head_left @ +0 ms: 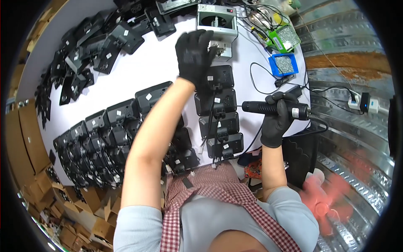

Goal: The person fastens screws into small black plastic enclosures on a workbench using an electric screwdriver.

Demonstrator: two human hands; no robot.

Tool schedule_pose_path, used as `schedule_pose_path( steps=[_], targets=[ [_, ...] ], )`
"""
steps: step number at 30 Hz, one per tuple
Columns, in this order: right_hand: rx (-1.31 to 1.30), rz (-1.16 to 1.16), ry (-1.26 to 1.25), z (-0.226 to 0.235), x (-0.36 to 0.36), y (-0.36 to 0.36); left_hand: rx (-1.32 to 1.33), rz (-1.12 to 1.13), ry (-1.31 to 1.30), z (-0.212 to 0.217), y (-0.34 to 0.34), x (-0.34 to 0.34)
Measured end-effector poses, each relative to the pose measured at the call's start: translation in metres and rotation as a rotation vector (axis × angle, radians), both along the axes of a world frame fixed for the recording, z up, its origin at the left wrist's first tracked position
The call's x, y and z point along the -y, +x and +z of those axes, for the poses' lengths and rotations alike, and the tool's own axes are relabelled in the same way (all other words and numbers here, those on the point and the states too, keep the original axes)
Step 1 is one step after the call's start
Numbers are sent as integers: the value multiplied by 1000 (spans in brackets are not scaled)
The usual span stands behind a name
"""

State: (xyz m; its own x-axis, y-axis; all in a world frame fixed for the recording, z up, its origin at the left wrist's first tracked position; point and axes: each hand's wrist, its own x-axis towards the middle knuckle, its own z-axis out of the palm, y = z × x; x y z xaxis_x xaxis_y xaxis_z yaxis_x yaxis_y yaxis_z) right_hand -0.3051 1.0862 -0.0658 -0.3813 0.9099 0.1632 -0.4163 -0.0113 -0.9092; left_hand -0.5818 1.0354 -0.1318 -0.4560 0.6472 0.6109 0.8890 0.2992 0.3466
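Observation:
My right hand [278, 122], in a black glove, grips a black electric screwdriver [260, 107] held nearly level. Its bit points left toward a column of black plastic housings [226, 100] with cables, lying on the white table. My left hand [194, 54], also gloved, reaches over the far end of that column. Its fingers are slightly blurred, with the thumb apart from them, beside the front of a grey screw feeder machine [228, 49]. I see nothing between those fingers.
Rows of similar housings [119, 111] cover the table's left front; a pile of black parts [121, 38] lies at the far left. A blue tray [295, 63] and a green tray [275, 42] hold small metal pieces at the far right. Cardboard boxes [90, 201] stand lower left, a red fan [322, 208] lower right.

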Motion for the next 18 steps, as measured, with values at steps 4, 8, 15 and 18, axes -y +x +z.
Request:
schedule_pose_path(
  steps=[4,8,15,18],
  targets=[
    [37,-75,-64,1,22,2,-240,-182,-480,24,-71,-42],
    [46,-89,-74,-2,46,-4,-375,-312,-424,23,-94,-40],
    [56,-77,-63,3,66,-21,-380,-297,-397,24,-140,29],
    [45,-29,-20,6,74,-38,-321,-271,-414,25,-153,66]
  ],
)
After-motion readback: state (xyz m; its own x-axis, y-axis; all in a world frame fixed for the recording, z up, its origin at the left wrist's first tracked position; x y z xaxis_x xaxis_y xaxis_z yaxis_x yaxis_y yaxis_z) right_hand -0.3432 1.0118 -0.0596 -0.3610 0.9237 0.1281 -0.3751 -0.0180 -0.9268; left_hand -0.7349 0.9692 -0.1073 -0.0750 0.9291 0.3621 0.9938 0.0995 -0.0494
